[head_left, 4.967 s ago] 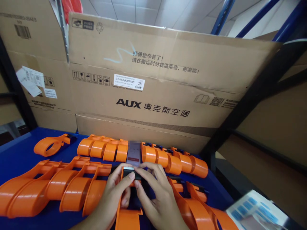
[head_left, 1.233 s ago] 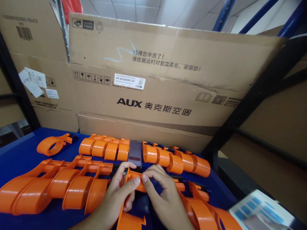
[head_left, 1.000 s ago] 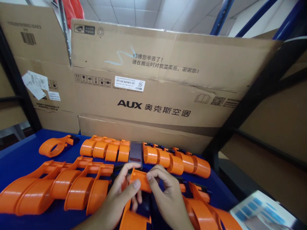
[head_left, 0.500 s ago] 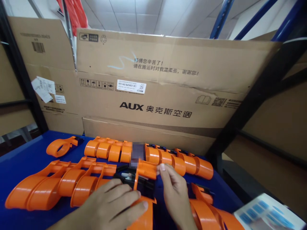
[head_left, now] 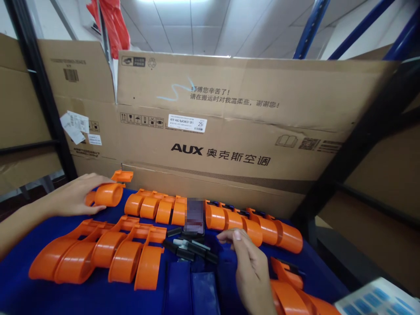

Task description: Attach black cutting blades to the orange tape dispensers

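My left hand (head_left: pixel 83 194) is stretched to the far left, its thumb and fingers closed around an orange plastic ring-shaped part (head_left: pixel 110 195) with a flat arm on top. More orange shows beneath the fingers, partly hidden. My right hand (head_left: pixel 247 267) hovers right of centre, fingers curled and thumb against the index finger, with nothing visible in them. Left of it lies a small pile of black cylindrical pieces (head_left: pixel 187 250), one with a light grey part and one ribbed. Similar orange parts stand in a front-left row (head_left: pixel 123 258) and a back row (head_left: pixel 216 216).
A phone-like slab (head_left: pixel 195 218), partly blurred out, stands mid-row. Dark blue flat blocks (head_left: pixel 205 291) lie in front. More orange parts (head_left: pixel 288 295) and a printed sheet (head_left: pixel 377 297) are at right. Behind rises a cardboard wall (head_left: pixel 223 131), with dark frame posts (head_left: pixel 348 162) beside it.
My left hand has moved from the centre to the far left with an orange part. My right hand has let go of that part and shifted slightly right. The black pieces and blue blocks are uncovered.
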`<state>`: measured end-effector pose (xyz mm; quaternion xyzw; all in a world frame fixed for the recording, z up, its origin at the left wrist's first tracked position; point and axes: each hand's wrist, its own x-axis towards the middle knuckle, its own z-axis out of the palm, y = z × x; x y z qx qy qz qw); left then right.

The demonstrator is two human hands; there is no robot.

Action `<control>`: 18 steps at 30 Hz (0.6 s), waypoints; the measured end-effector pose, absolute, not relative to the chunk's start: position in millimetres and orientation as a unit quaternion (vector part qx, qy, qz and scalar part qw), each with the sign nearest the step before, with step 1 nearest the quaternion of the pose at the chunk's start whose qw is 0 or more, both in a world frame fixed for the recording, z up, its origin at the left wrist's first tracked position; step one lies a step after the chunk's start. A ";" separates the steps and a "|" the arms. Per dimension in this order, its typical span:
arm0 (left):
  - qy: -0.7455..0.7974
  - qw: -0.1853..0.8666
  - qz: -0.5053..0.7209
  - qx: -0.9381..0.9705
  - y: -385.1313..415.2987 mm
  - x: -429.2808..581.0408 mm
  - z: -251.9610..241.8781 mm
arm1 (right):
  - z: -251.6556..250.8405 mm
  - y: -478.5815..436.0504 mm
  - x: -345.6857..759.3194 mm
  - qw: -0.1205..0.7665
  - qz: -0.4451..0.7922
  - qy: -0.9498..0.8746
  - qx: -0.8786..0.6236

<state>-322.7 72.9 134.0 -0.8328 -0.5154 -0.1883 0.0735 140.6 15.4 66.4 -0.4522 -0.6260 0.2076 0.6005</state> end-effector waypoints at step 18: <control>-0.624 0.033 -0.163 -0.764 89.2 -329.1 88.9 | 64.0 12.4 138.0 0.562 0.178 -0.701 -0.401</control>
